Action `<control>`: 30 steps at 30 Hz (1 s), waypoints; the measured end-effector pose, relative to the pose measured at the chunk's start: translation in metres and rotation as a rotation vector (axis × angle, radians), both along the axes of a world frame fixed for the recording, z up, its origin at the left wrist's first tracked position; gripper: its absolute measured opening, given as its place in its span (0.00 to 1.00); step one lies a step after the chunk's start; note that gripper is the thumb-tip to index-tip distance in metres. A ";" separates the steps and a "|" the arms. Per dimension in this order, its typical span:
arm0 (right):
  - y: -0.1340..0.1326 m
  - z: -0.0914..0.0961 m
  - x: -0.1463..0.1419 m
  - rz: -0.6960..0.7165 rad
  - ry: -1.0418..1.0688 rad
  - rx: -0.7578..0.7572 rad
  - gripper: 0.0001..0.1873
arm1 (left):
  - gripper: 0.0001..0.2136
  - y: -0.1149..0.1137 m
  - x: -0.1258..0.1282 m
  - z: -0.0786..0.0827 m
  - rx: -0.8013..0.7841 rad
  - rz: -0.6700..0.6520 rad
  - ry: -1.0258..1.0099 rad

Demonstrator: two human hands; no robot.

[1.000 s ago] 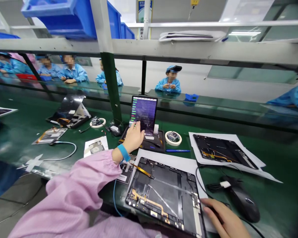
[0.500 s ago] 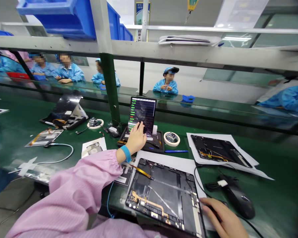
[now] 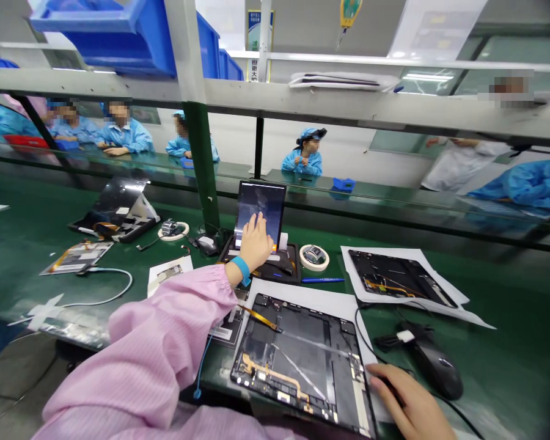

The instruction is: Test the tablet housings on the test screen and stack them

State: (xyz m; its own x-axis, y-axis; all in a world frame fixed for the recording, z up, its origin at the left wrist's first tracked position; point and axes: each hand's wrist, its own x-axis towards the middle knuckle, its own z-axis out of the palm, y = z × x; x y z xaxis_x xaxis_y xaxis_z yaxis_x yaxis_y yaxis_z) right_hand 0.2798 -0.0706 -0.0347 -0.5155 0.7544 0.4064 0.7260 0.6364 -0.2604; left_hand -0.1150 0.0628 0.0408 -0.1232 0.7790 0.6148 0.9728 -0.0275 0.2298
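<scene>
My left hand reaches forward in a pink sleeve with a blue wrist strap, fingers stretched flat against the lit screen of an upright tablet that stands in a black holder. My right hand rests at the bottom right corner of an opened tablet chassis, which lies face down on white paper and shows its boards and orange flex cables. The right hand's fingers lie loosely on the chassis edge and grip nothing that I can see.
A black handheld scanner with cable lies right of the chassis. A second opened chassis sits on paper behind it. A tape roll, a blue pen, another propped tablet and a white cable are on the green bench. People in blue work beyond the rail.
The tablet screen has switched from rows of green and text to a plain darker picture. My left hand has slid a little higher on the screen. The right hand stays put.
</scene>
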 end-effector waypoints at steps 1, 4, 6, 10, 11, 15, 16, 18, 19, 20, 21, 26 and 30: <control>0.000 0.000 0.000 -0.002 0.002 0.004 0.13 | 0.23 -0.003 0.004 -0.001 -0.021 -0.005 0.000; -0.001 0.000 0.000 -0.002 0.011 0.013 0.13 | 0.23 -0.026 0.025 -0.001 -0.125 -0.072 0.018; -0.002 0.001 -0.001 0.003 0.012 0.009 0.13 | 0.22 -0.049 0.045 0.002 -0.210 -0.167 0.031; -0.003 0.006 -0.004 0.004 0.023 -0.043 0.13 | 0.13 -0.090 0.088 0.013 -0.374 -0.437 0.042; -0.003 0.009 -0.004 0.003 0.030 -0.069 0.13 | 0.11 -0.096 0.097 0.013 -0.404 -0.481 0.051; -0.005 0.020 -0.006 0.014 0.062 -0.197 0.14 | 0.09 -0.095 0.115 -0.003 -0.458 -0.480 0.085; -0.007 0.024 -0.007 0.023 0.066 -0.236 0.14 | 0.09 -0.091 0.116 -0.009 -0.459 -0.467 0.080; -0.013 0.034 -0.008 0.032 0.072 -0.324 0.16 | 0.09 -0.084 0.116 -0.020 -0.465 -0.469 0.068; -0.018 0.040 -0.009 0.028 0.071 -0.369 0.16 | 0.08 -0.082 0.115 -0.024 -0.474 -0.480 0.065; -0.022 0.046 -0.010 0.020 0.069 -0.414 0.16 | 0.08 -0.080 0.114 -0.028 -0.483 -0.494 0.066; -0.027 0.051 -0.011 0.009 0.066 -0.455 0.16 | 0.09 -0.079 0.114 -0.030 -0.491 -0.508 0.069; -0.034 0.068 -0.018 -0.004 0.099 -0.636 0.08 | 0.12 -0.074 0.111 -0.039 -0.472 -0.569 0.094; -0.024 0.062 -0.016 -0.179 0.098 -0.459 0.07 | 0.15 -0.074 0.111 -0.041 -0.479 -0.598 0.120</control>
